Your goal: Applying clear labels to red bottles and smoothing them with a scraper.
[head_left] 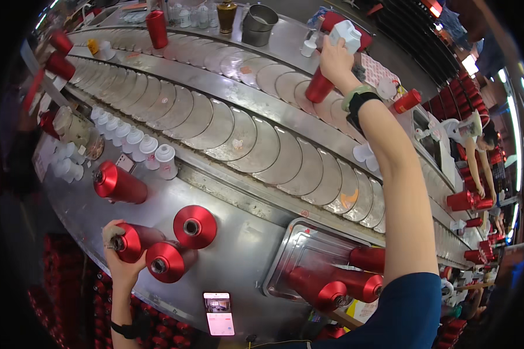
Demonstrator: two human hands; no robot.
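My left hand (121,259) is wrapped round a shiny red metal bottle (142,239) at the left front of the steel table. Touching it on the right is another red bottle (177,264), its round mouth facing me; a third red bottle (195,227) stands just behind. My right hand (337,63) reaches far out over the plated conveyor, its fingers closed round a pale white, faceted plastic piece (344,36). Directly below that hand is a red container (319,87) on the conveyor, its upper part hidden by the hand.
White plastic tops (148,144) line the conveyor's (215,131) near edge, with a separate red bottle (122,183) in front. Several red bottles lie in a clear tray (278,262). A lit phone (218,314) rests at the front edge. Another person's arms (477,166) show at right.
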